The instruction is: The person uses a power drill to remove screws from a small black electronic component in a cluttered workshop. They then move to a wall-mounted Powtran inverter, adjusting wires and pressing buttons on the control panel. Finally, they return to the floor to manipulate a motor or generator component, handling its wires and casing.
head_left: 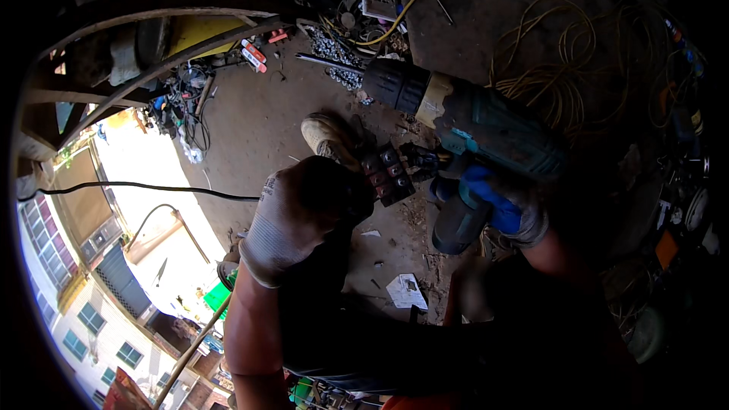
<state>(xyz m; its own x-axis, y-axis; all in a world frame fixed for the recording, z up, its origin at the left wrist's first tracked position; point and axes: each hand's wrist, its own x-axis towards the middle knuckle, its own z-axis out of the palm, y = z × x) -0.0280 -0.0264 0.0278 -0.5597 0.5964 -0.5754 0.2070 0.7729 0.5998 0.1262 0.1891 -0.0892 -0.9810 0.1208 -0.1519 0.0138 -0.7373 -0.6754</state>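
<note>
My left hand (292, 209), in a pale knit glove with a dark palm, is closed at the left end of a small terminal block (387, 175). The block is dark reddish-brown with rows of round screw heads; short black wires (425, 158) stick out on its right. Shadow hides the fingertips. With a blue glove on, my right hand (497, 201) wraps round the handle of a teal cordless drill (497, 125). Its black chuck (395, 85) carries a long bit (326, 61) pointing left, above and apart from the block.
A black cable (152, 187) runs from the left toward my left hand. On the floor lie a chain (330, 49), red-and-white tubes (254, 55), a coiled yellow cord (566, 80) and a white paper scrap (406, 291). A shoe (326, 135) stands behind my left hand.
</note>
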